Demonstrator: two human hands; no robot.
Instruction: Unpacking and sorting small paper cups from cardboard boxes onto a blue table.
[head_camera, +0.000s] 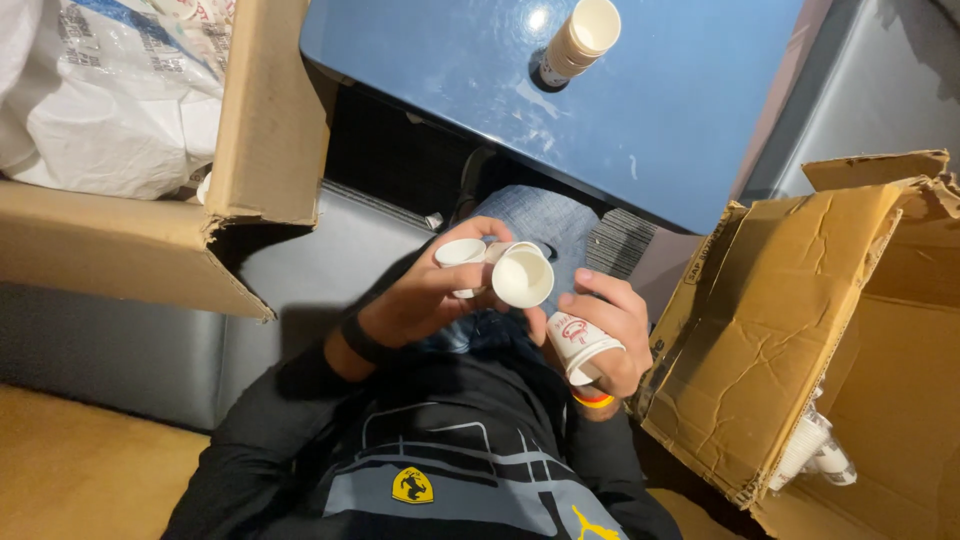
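- Two small white paper cups (500, 272) sit in the left hand (425, 295); fingers closed round both, mouths tipped toward the camera, held above the lap.
- Right hand (610, 325) w/ fingers wrapped on a short cup stack (578, 345), just beside the left-hand cups, not touching as far as I can tell.
- Taller stack of cups (580, 40) stands upright on the blue table (680, 110), well apart.
- Open cardboard boxes either side: left box (150, 240) holds white plastic bags, right box (820, 330) has more cups low in it.
- Risk, imo: the pair in one hand is a thin pinch; squeeze too hard & rims crush, loosen & one drops to the floor.
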